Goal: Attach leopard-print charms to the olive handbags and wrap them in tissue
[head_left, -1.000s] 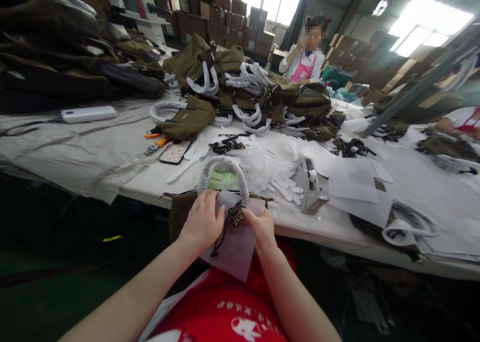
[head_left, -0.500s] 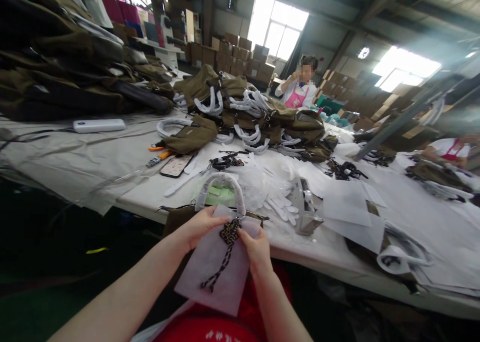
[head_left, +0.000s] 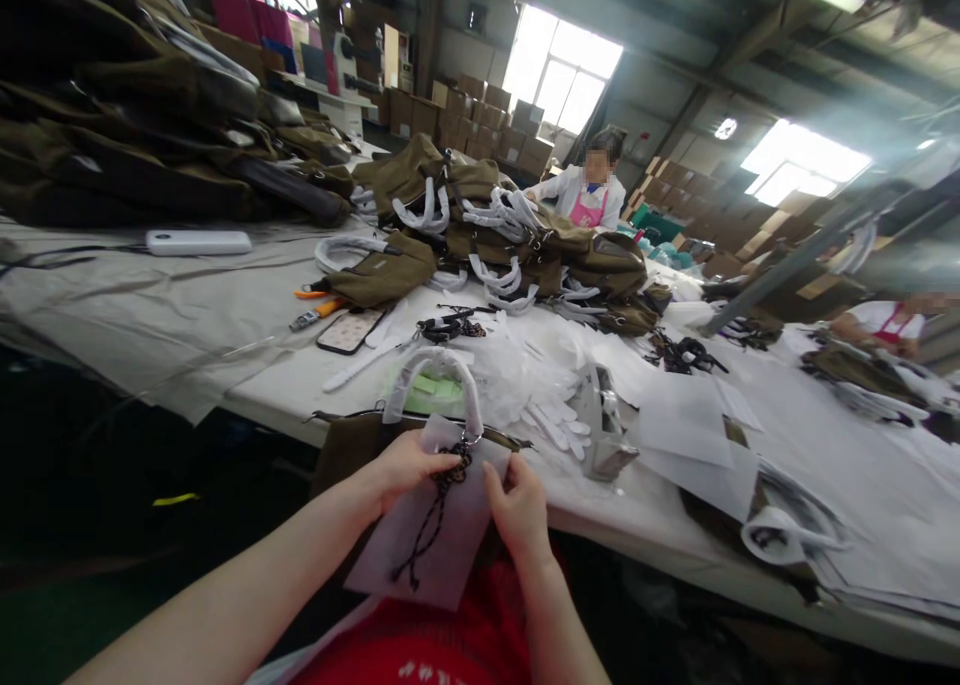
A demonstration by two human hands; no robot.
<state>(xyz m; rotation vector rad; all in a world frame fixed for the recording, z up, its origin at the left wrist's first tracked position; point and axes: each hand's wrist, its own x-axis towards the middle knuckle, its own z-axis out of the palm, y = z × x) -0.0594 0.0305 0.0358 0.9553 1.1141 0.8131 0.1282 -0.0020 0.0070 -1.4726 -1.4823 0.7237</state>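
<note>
A brown handbag (head_left: pixel 341 455) with a wrapped white handle (head_left: pixel 471 395) leans at the table's front edge, close to my body. Over its front hangs a thin white sheet (head_left: pixel 450 565). A dark patterned bag charm (head_left: pixel 448 473) with braided cord tails lies on the sheet, just below the handle ring. My left hand (head_left: pixel 405 470) is closed, its thumb pressing the charm and the fingers behind the sheet. On the other side, my right hand (head_left: pixel 521 505) is closed at the sheet's right edge, thumb in front and fingers curled.
Brown bags with wrapped handles (head_left: pixel 517 220) are heaped behind. A phone (head_left: pixel 349 331), an orange cutter (head_left: pixel 319 313), a white power bank (head_left: pixel 199 243) and a metal tape dispenser (head_left: pixel 606 435) lie on the table. A co-worker (head_left: pixel 589 190) stands beyond; another person (head_left: pixel 892 320) is at right.
My left thumb has moved onto the charm, which has turned. My right hand has left the charm and shifted right to the sheet's edge. The co-worker has lowered an arm.
</note>
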